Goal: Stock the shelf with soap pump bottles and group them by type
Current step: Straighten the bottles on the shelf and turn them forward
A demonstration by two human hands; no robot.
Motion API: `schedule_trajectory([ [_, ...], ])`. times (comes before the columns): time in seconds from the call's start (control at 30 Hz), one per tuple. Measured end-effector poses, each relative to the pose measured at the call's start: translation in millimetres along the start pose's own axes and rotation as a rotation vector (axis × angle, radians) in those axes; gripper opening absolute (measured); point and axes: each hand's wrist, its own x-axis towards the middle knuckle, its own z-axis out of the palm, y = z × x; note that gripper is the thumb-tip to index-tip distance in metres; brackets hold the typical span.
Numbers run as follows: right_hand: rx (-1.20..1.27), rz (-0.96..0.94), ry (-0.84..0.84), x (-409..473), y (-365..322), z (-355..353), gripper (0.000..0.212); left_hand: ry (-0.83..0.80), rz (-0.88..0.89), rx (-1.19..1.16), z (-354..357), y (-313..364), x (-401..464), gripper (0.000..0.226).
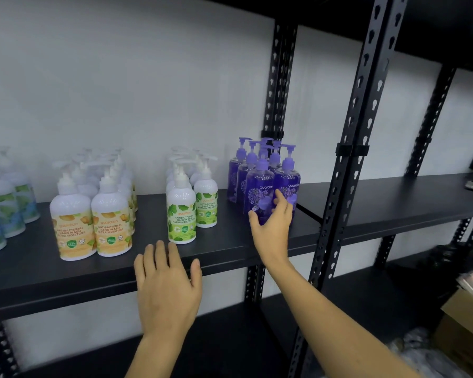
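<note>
Right hand (271,225) holds the upright purple bottle (258,193), pump spout pointing right; left hand (167,285) grip wide.

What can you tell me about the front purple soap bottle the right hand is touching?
The front purple bottle is clear plastic filled with violet liquid, topped by a lilac pump, with a white "guardian" logo over a floral label. It stands upright at the front left of the purple cluster on the black shelf, tight against its neighbours. The right hand cups its lower front, fingers curled against it.
</note>
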Motion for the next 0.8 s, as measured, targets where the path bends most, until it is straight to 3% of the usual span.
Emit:
schedule_trajectory([
  [0.13,0.004,-0.062,-0.051,-37,15,-29,0.055,-0.019,0.032,-0.069,-2,29,-34,0.063],
  [0.27,-0.071,-0.106,-0.111,-74,45,-63,0.046,-0.111,0.2,-0.232,16,63,-63,0.055],
  [0.43,-0.249,-0.01,-0.212,-119,113,-131,0.037,-0.391,0.362,-0.343,49,119,-103,0.049],
  [0.53,-0.409,0.14,-0.246,-156,168,-185,0.035,-0.583,0.455,-0.348,75,150,-133,0.046],
  [0.73,-0.642,0.612,-0.31,-259,249,-310,0.043,-0.96,0.648,-0.294,128,209,-202,0.037],
  [0.8,-0.724,0.771,-0.328,-298,263,-348,0.044,-1.054,0.7,-0.297,142,224,-226,0.045],
])
